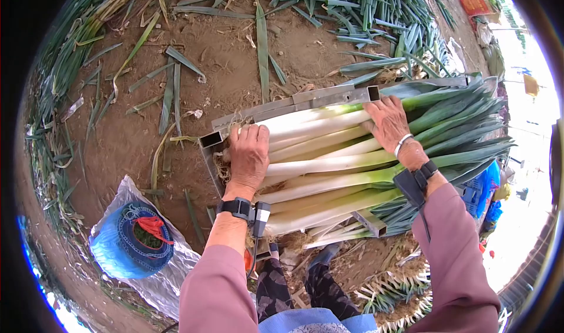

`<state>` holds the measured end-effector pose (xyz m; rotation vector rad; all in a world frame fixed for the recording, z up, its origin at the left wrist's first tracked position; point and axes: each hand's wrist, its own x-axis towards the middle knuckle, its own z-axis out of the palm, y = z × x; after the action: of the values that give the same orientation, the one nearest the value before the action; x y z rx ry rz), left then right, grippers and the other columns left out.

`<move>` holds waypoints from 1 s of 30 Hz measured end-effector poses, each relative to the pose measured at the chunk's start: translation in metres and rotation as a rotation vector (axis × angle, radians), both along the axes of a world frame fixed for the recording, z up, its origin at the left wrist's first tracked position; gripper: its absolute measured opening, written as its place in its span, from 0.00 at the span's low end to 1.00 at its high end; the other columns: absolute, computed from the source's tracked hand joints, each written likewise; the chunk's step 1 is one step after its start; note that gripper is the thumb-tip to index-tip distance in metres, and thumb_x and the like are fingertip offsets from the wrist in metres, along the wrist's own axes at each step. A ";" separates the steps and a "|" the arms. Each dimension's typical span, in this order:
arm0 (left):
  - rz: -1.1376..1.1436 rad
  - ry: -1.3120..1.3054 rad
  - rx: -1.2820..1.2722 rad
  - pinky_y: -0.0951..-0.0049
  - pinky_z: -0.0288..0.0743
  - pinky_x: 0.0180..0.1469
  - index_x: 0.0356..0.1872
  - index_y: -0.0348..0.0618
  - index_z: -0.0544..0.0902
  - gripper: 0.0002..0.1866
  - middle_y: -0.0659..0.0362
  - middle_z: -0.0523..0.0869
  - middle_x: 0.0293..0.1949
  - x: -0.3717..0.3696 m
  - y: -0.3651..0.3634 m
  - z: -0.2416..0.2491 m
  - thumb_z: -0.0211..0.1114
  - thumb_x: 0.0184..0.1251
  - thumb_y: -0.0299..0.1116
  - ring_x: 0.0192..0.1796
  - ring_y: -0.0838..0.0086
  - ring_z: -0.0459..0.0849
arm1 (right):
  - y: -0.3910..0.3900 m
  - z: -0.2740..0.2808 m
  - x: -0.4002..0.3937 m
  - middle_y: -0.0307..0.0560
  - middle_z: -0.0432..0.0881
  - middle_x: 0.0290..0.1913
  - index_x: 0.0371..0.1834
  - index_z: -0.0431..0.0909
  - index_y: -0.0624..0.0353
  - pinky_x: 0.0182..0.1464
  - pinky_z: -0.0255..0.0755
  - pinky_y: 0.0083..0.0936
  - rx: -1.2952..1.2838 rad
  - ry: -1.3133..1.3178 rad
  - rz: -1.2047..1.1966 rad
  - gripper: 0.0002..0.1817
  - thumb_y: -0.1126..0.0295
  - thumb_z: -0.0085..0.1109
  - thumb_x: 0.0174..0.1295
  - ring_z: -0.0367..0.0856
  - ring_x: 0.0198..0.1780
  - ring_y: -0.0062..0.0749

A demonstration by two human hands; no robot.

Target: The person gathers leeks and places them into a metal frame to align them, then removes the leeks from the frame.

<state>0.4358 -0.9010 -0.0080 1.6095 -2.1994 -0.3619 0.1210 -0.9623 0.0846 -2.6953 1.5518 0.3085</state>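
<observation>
A row of thick leeks (329,167) lies side by side in a metal frame (305,101), white ends to the left and green leaves to the right. My left hand (249,157) rests at the root ends, its fingers curled over the white stalk nearest the frame's far bar. Farther right, my right hand (388,121) has its fingers bent over the same far stalks, where white turns green, beside the bar's square end. Both palms are hidden from view.
Piles of leeks and cut leaves (376,10) lie at the top and along the left. A blue bundle with red strips (126,239) sits on silvery plastic sheet (167,283) at lower left. More small leeks (396,295) lie near my feet.
</observation>
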 end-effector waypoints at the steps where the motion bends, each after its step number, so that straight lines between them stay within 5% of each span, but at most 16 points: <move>1: -0.007 -0.028 -0.054 0.55 0.69 0.59 0.44 0.39 0.79 0.17 0.52 0.83 0.41 0.000 0.000 0.002 0.62 0.50 0.20 0.47 0.59 0.81 | -0.003 0.000 0.001 0.49 0.80 0.48 0.48 0.78 0.56 0.62 0.61 0.40 0.093 0.059 -0.055 0.20 0.59 0.67 0.55 0.74 0.57 0.43; 5: -0.023 -0.064 -0.056 0.55 0.66 0.61 0.47 0.39 0.78 0.12 0.55 0.79 0.37 -0.001 0.000 -0.002 0.56 0.62 0.25 0.44 0.63 0.80 | -0.006 -0.004 0.002 0.50 0.77 0.52 0.52 0.76 0.56 0.64 0.58 0.42 0.116 0.119 -0.054 0.23 0.58 0.66 0.56 0.71 0.60 0.44; 8: 0.009 -0.041 -0.034 0.53 0.66 0.63 0.50 0.40 0.79 0.18 0.52 0.83 0.47 -0.001 0.002 -0.006 0.61 0.56 0.21 0.51 0.60 0.82 | -0.001 -0.008 0.006 0.50 0.75 0.57 0.54 0.75 0.55 0.69 0.54 0.45 0.034 0.098 -0.084 0.25 0.56 0.67 0.56 0.67 0.64 0.44; 11: 0.051 -0.089 -0.101 0.53 0.67 0.64 0.51 0.39 0.79 0.19 0.51 0.83 0.49 0.000 0.004 -0.007 0.60 0.57 0.21 0.53 0.59 0.81 | 0.003 -0.010 0.004 0.49 0.73 0.61 0.56 0.75 0.54 0.73 0.49 0.48 -0.189 0.014 -0.010 0.27 0.54 0.66 0.56 0.65 0.67 0.45; 15: 0.099 -0.118 -0.109 0.54 0.68 0.66 0.52 0.38 0.79 0.19 0.50 0.83 0.49 0.003 0.009 -0.004 0.58 0.57 0.20 0.54 0.57 0.80 | 0.006 -0.010 0.002 0.48 0.72 0.62 0.58 0.74 0.53 0.74 0.46 0.50 -0.180 -0.012 -0.003 0.28 0.52 0.64 0.58 0.64 0.69 0.43; 17: 0.099 -0.117 -0.023 0.55 0.65 0.70 0.52 0.37 0.79 0.15 0.50 0.81 0.52 0.005 0.010 -0.003 0.53 0.66 0.26 0.57 0.54 0.78 | 0.006 -0.014 0.003 0.48 0.73 0.63 0.61 0.73 0.52 0.74 0.46 0.49 -0.115 0.081 -0.031 0.29 0.51 0.63 0.59 0.64 0.70 0.42; 22: 0.047 -0.011 0.153 0.56 0.67 0.67 0.50 0.38 0.81 0.15 0.49 0.82 0.50 0.008 0.005 0.007 0.52 0.66 0.25 0.56 0.54 0.78 | -0.002 -0.014 0.007 0.40 0.79 0.46 0.46 0.77 0.51 0.63 0.59 0.41 0.054 0.053 -0.053 0.18 0.58 0.66 0.56 0.75 0.57 0.35; 30: 0.071 -0.043 0.065 0.57 0.67 0.66 0.49 0.38 0.81 0.15 0.50 0.83 0.48 0.007 0.007 -0.002 0.52 0.64 0.25 0.53 0.55 0.80 | -0.009 -0.016 0.008 0.43 0.79 0.49 0.51 0.76 0.52 0.66 0.58 0.44 0.184 0.096 -0.039 0.20 0.70 0.64 0.53 0.73 0.61 0.38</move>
<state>0.4428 -0.8935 -0.0100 1.7404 -2.1761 -0.3850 0.1294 -0.9710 0.0685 -2.5417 1.5146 0.5580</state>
